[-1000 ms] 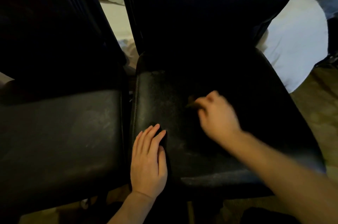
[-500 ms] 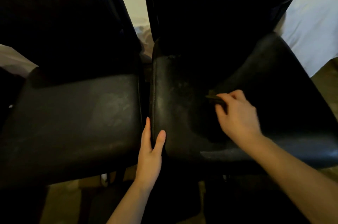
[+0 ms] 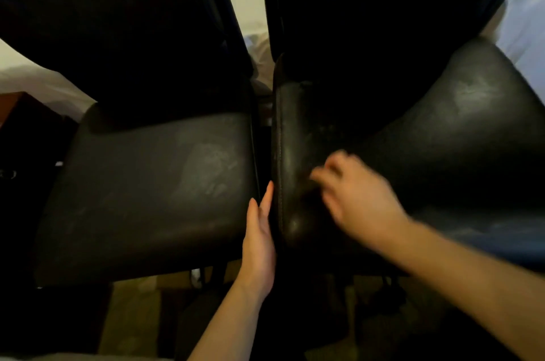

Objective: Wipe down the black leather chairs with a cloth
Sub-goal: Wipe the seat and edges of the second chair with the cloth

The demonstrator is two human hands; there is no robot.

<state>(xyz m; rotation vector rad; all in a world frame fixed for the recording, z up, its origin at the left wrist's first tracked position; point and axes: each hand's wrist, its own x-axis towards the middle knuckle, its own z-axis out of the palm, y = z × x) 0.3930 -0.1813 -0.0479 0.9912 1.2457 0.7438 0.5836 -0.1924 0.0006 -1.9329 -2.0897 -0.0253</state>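
Grip: R hand [image 3: 358,201] curled, blurred, on right seat [image 3: 460,136].

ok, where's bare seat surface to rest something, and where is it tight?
Free: the left chair seat, bare from its backrest to the front edge. Also the right chair seat on its far right side, beyond the right hand. Crowded: the narrow gap between the seats, where the left hand lies, and the right seat's left edge, where the blurred right hand works.
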